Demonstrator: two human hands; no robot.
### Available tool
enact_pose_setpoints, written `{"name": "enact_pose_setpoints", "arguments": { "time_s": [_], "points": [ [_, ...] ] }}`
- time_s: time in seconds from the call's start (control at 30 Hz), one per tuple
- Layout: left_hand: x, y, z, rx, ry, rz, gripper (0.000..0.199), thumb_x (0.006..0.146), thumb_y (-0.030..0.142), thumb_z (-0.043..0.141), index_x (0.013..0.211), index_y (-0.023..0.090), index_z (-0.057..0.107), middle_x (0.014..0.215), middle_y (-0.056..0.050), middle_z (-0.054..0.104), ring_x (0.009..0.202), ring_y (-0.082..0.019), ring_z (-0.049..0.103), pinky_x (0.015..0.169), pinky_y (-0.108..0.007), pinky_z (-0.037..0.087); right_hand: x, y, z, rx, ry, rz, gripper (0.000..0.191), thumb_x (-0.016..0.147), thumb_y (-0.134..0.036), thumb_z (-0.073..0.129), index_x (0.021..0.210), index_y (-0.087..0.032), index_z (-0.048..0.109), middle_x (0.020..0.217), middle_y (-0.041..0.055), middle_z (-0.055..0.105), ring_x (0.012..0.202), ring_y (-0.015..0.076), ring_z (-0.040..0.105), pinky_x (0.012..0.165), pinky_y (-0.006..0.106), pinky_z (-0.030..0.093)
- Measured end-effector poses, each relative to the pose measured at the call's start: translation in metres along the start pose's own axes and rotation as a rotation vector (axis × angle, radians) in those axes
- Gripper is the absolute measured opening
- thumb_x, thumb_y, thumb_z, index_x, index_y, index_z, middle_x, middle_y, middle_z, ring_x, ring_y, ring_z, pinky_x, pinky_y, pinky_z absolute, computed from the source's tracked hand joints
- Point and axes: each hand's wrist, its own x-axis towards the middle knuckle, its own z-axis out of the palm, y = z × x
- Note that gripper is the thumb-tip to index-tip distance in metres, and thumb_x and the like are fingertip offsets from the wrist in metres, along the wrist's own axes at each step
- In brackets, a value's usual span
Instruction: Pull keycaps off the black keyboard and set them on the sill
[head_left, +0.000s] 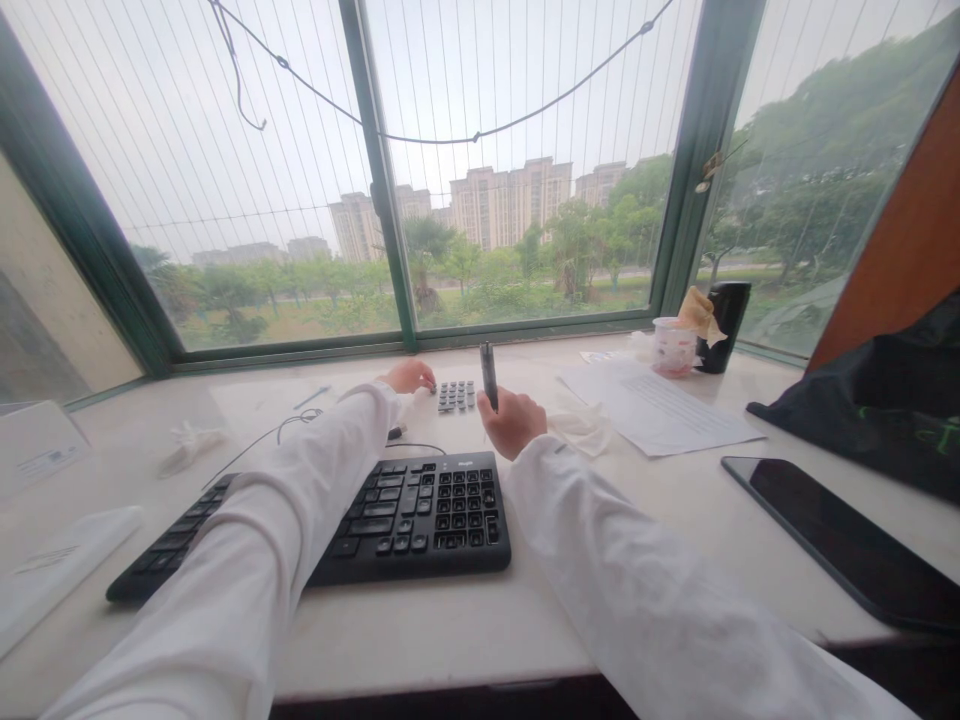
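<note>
My left hand (409,376) lies curled on the white stone sill just left of a small black numeric keypad (456,396), with nothing visible in it. My right hand (511,421) grips a black pen (488,374) that stands nearly upright, right of the keypad. A black keyboard (420,520) lies below both hands, partly hidden under my left sleeve (247,535). My right sleeve (637,570) rests on the sill beside it.
A printed sheet (652,405), crumpled white tissue (581,428), a plastic cup (673,347) and a black flask (724,325) stand to the right. Beyond them lie a black tablet (847,535) and a dark bag (877,400). A large window (525,180) runs behind the sill.
</note>
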Motion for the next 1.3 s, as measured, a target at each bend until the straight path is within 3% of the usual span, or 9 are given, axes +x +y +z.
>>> {"name": "enact_pose_setpoints", "arguments": {
  "time_s": [0.37,0.6,0.97,1.3],
  "points": [
    [-0.003,-0.007,-0.006,0.002,0.021,-0.005,0.027,0.079,0.031,0.064,0.1,0.017,0.073,0.103,-0.007,0.073,0.051,-0.007,0.056,0.057,-0.021,0.045,0.0,0.0,0.001,0.011,-0.001,-0.003,0.058,0.098,-0.054,0.021,0.103,-0.022,0.068,0.092,0.011,0.072,0.083,0.0241,0.065,0.073,0.033,0.044],
    [-0.009,-0.001,-0.011,0.022,0.065,0.105,0.018,0.081,0.034,0.064,0.089,0.023,0.076,0.098,-0.002,0.074,0.09,-0.015,0.065,0.082,-0.021,0.046,0.001,0.002,0.003,-0.013,0.026,-0.013,0.056,0.098,-0.053,0.021,0.102,-0.023,0.068,0.087,0.0091,0.072,0.08,0.0237,0.065,0.07,0.033,0.042],
    [-0.008,0.007,-0.011,0.052,0.003,0.196,0.017,0.075,0.039,0.071,0.082,0.025,0.078,0.089,0.0,0.075,0.083,-0.014,0.065,0.079,-0.02,0.043,0.0,0.001,0.002,-0.009,0.016,-0.008,0.056,0.098,-0.053,0.022,0.102,-0.022,0.068,0.089,0.01,0.072,0.08,0.0236,0.065,0.069,0.032,0.043],
    [-0.009,0.008,-0.011,0.076,0.011,0.17,0.018,0.076,0.038,0.069,0.084,0.025,0.078,0.091,-0.001,0.075,0.084,-0.014,0.065,0.08,-0.02,0.043,0.0,0.001,0.002,-0.008,0.016,-0.009,0.057,0.098,-0.053,0.021,0.103,-0.022,0.068,0.089,0.0098,0.072,0.081,0.0233,0.065,0.069,0.032,0.043]
  ]
}}
